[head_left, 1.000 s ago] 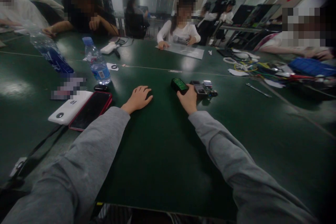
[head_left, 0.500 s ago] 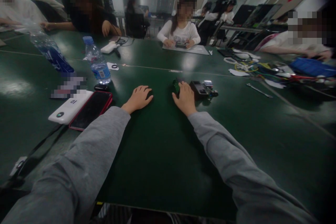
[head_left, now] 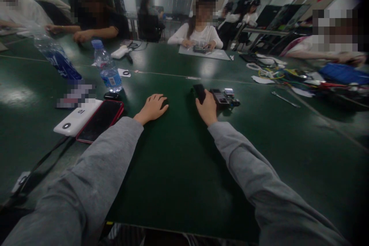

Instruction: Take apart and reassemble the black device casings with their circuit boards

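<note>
Your right hand (head_left: 206,109) grips one small black rectangular block (head_left: 199,91) (just beside one dark electronic module (head_left: 222,97)); your left hand (head_left: 152,107) lies open, flat on the dark green table (head_left: 178,169), with open room toward its near edge.

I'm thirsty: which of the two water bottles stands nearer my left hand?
The pale-blue-capped bottle, beyond the red-cased phone; the dark-blue-labelled bottle sits farther from your left hand.

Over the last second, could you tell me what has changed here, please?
The right hand turned over the small black block it holds, hiding its green face. The left hand stayed flat on the table; the phone and bottle did not move.
</note>
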The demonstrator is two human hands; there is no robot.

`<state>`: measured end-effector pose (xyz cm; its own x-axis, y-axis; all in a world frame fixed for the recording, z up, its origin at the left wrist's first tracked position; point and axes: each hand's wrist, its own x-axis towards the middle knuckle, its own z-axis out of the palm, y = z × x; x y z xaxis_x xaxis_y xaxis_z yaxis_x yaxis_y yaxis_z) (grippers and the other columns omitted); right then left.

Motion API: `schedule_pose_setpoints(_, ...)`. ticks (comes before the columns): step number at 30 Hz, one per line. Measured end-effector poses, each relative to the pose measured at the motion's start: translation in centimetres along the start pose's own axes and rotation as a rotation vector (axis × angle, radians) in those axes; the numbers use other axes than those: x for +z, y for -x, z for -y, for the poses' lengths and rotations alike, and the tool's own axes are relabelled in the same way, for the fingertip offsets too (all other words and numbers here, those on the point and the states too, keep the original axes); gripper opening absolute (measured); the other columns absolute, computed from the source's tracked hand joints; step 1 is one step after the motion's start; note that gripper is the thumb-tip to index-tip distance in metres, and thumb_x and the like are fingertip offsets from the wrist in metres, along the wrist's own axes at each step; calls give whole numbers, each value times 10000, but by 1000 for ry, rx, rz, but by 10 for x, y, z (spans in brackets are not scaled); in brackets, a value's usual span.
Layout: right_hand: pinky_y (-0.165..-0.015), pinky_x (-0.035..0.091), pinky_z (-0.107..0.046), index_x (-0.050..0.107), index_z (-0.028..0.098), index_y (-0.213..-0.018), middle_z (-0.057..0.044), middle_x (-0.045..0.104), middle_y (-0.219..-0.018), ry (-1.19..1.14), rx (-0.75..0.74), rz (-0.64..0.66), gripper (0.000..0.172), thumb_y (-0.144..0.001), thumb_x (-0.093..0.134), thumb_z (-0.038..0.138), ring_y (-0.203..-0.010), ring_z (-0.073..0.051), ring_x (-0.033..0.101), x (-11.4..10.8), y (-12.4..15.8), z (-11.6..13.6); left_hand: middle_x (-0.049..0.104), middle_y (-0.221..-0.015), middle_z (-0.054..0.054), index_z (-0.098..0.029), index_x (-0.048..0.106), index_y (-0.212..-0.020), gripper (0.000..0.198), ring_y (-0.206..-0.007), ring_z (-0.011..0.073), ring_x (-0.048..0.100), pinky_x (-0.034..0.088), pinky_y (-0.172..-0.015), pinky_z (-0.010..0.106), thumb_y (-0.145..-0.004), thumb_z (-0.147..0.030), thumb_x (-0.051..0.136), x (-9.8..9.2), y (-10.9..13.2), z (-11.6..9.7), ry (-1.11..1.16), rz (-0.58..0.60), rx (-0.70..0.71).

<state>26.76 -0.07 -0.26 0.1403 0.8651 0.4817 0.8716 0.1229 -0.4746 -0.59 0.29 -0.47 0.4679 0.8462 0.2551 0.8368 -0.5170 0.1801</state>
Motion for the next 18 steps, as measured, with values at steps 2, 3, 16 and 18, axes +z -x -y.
schedule_pose_setpoints(2,-1193,357,-479,393,-36,-1471,-268,431,-1499,95,-138,20,619,-892,538,130,-1420,-331,410,-3,4,5,458,-1523,145,-169,500,-1444,534,-1418,314,389,348,-1159,515,-1028,-485,393,-1,0,0,1,7,-5)
schedule_pose_setpoints(3,-1198,348,-484,374,-28,-1488,-263,400,-1525,140,-198,38,634,-887,524,107,-1439,-330,381,-4,6,8,454,-1526,145,-170,497,-1447,537,-1420,315,387,346,-1160,517,-1027,-488,392,-1,0,-1,3,11,-7)
schedule_pose_setpoints(16,-1192,295,-587,338,115,-1547,-209,311,-1592,194,-367,121,603,-977,482,246,-1497,-335,270,-4,15,19,445,-1535,138,-190,497,-1442,534,-1430,313,377,336,-1165,516,-1022,-503,396,1,0,0,22,6,-12)
schedule_pose_setpoints(18,-1148,359,-586,321,102,-1552,-241,322,-1560,173,-283,77,633,-968,493,277,-1464,-369,315,-2,14,16,446,-1534,134,-198,493,-1445,530,-1430,311,378,338,-1165,516,-1022,-503,400,1,0,0,20,9,-14)
